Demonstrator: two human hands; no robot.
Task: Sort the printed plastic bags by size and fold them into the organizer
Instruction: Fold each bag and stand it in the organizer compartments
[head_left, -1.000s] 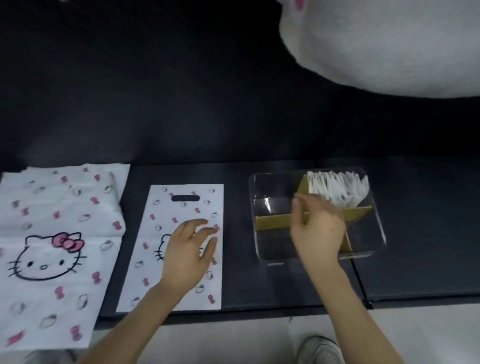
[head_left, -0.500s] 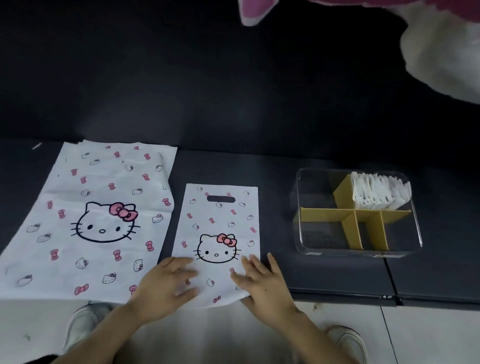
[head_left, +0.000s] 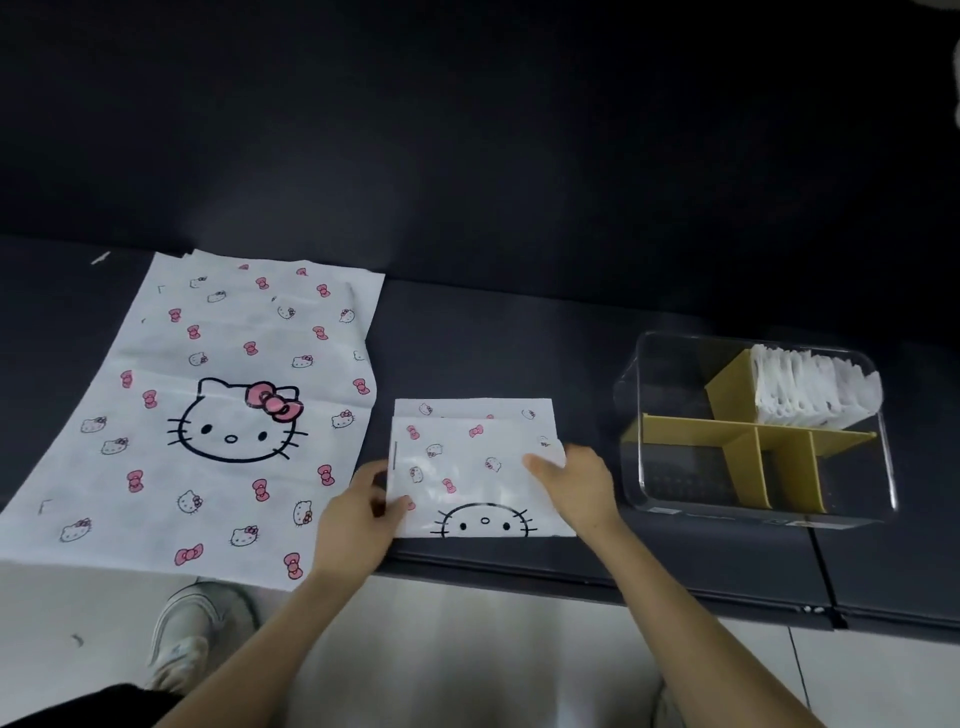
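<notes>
**White printed bag being doubled over at the bench's front edge**

Black padded surface (head_left: 519, 338) is carrying everything, with pale floor showing below its front edge. A large white plastic bag (head_left: 234, 415), printed with a cat face and pink bows, is lying flat on the left part, its near edge overhanging the front. Well to the right, a clear plastic organizer (head_left: 675, 483) with yellow card dividers is standing. A row of folded white bags (head_left: 810, 389) is sitting upright in its far right compartment. Between the large bag and the organizer, a small white plastic bag (head_left: 478, 467) of the same print is lying doubled over, its upper layer stopping just short of the far edge. The left hand (head_left: 358, 525) is pinching its left edge, thumb on top. The right hand (head_left: 576, 483) is gripping its right edge, thumb pressing on the upper layer. A grey shoe (head_left: 192, 639) is showing on the floor below the large bag.
</notes>
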